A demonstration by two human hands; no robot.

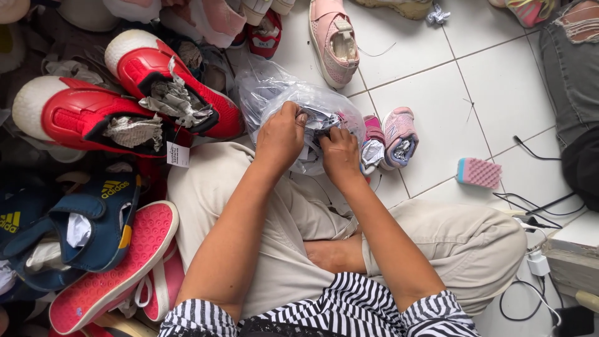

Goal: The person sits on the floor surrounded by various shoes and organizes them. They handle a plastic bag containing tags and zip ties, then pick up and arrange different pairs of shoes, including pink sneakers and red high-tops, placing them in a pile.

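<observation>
- We have a clear plastic bag [274, 93] bunched up in front of our knees, resting partly on the white tiled floor [499, 87] and partly against our lap, so both hands can work at its mouth without lifting it.
- Inside or at the bag's opening sits a small shoe stuffed with crumpled grey paper [319, 120]; the plastic hides most of it, so we cannot tell its full shape.
- Our left hand [281, 134] is curled closed over the gathered plastic, fingers folded down, seemingly pinning the bag steady.
- Our right hand [340, 153] is also closed, fingertips pinching at the paper and the bag edge just beside the left hand; the two hands nearly touch.
- Just right of the bag lies a pair of small pink and grey shoes [390, 137], also paper-stuffed, near enough to reach.
- A pink ridged sponge [478, 172] lies alone on the tiles, well apart from the hands.
- On our left, two red shoes with white toes [134, 87] hold paper wads that seem to keep their shape, with a tag hanging from one.
- Nearer us lie navy sandals [93, 218] and a pink-soled shoe [118, 262], sole upward.
- A pink strap shoe [334, 40] stands beyond the bag; black cables [530, 206] trail at the right.
</observation>
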